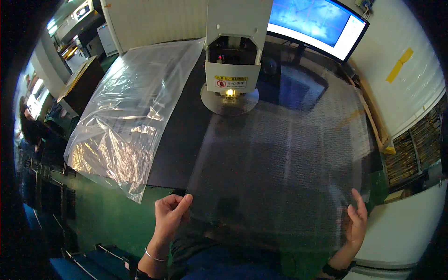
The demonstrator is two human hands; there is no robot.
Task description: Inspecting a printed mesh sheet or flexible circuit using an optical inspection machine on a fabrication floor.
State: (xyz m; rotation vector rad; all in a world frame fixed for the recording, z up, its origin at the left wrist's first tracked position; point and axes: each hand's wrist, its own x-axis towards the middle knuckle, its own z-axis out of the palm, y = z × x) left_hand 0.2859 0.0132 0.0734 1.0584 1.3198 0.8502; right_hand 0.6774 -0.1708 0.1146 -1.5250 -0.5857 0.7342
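Note:
A large, see-through patterned plastic sheet (280, 172) lies across the black table and reaches past its front edge toward me. My left hand (171, 213) pinches the sheet's near left edge between thumb and fingers. At its near right edge, my right hand (356, 223) holds the sheet, with the index finger stretched upward. The sheet's far part lies by a grey machine head (233, 74), which has a small lit lamp (230, 93) above a round metal plate (213, 103).
Left of the machine, a clear plastic bag (128, 112) lies on the black table (170, 156), its corner hanging over the front edge. A monitor (322, 23) stands at the back right. A white cabinet (406, 228) is at right, a blue seat (88, 266) at lower left.

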